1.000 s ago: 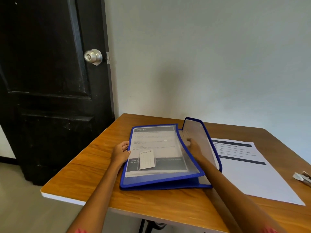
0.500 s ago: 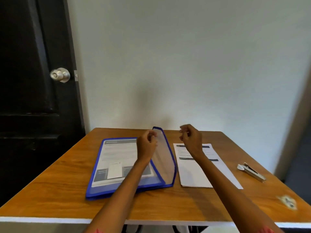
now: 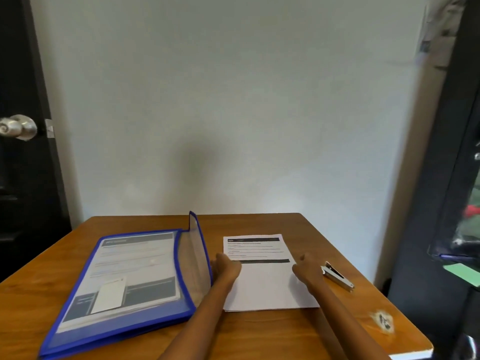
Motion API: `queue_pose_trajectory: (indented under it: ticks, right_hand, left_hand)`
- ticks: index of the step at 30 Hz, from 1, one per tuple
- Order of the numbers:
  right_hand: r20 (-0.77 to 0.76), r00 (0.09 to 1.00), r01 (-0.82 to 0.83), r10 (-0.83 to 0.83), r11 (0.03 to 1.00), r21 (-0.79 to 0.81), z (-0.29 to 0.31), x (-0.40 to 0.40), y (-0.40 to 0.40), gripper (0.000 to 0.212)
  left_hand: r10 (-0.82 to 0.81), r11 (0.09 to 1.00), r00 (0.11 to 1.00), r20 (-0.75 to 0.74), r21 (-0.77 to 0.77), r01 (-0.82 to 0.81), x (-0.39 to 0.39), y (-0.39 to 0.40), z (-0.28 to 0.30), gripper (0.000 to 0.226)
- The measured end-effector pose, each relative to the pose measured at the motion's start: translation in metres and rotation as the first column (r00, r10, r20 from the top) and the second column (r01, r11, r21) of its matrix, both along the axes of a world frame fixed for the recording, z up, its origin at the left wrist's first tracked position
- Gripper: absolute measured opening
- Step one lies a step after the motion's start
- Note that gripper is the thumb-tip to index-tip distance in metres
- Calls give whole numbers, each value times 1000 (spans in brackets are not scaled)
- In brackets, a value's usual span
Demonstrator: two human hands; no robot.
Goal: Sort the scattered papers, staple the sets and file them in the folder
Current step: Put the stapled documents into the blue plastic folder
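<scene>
A blue-edged clear folder (image 3: 122,322) lies open on the left of the wooden table (image 3: 259,333), printed sheets and a small white card in its top sleeve. One clear sleeve (image 3: 194,255) stands up along its right side. A stapled-looking paper set (image 3: 262,287) with dark header bars lies to the right of it. My left hand (image 3: 225,266) rests on the set's left edge, close to the raised sleeve. My right hand (image 3: 306,271) touches the set's right edge, thumb up. A silver stapler (image 3: 337,276) lies just right of that hand.
A black door with a round knob (image 3: 18,127) stands at the far left. A dark cabinet or frame (image 3: 441,203) rises beyond the table's right edge. A small worn mark or scrap (image 3: 381,322) sits near the front right corner. A plain wall backs the table.
Both hands have let go of the folder's sleeve and come down onto the side edges of the paper set. The view has swung to the right, and the sleeve stays standing.
</scene>
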State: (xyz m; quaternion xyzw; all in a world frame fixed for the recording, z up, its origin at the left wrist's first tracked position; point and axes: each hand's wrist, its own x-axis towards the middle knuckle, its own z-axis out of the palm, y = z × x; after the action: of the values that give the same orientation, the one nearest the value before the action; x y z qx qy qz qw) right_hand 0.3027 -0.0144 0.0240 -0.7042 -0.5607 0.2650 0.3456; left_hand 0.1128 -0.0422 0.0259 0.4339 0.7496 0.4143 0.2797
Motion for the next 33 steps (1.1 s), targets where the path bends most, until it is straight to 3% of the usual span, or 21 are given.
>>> queue_pose_trajectory:
  ticks: [4,9,10,12,16,24,33]
  right_hand:
    - [-102,995,-5,-1,998,-66,7,-1,9,29]
    - [-224,975,-21,-6,993,-118,-1,1,12,11]
    - [-264,965,-40,4,991,-130,-2,3,11,19]
    - [-373,928,-52,21,996,-74,-1,7,6,29]
    - [-532,846,45,41,988,148,14,16,-10,17]
    - [-553,797,17,243,906,423,58,28,-32,25]
    - [-513,768,-105,383,866,488,60,29,-53,18]
  left_hand:
    - [78,997,992,96,-24,-76,-10,9,7,33]
    - [-16,1000,986,165,5,16,-12,9,-3,28]
    - [-43,998,980,197,57,32,-10,7,-4,28]
    - [-72,985,967,244,170,30,-7,1,0,29]
    - [-146,942,955,259,331,55,-2,-5,18,28]
    - [-247,866,967,60,462,192,12,-15,64,42]
    - [-232,837,972,42,517,178,17,-29,71,36]
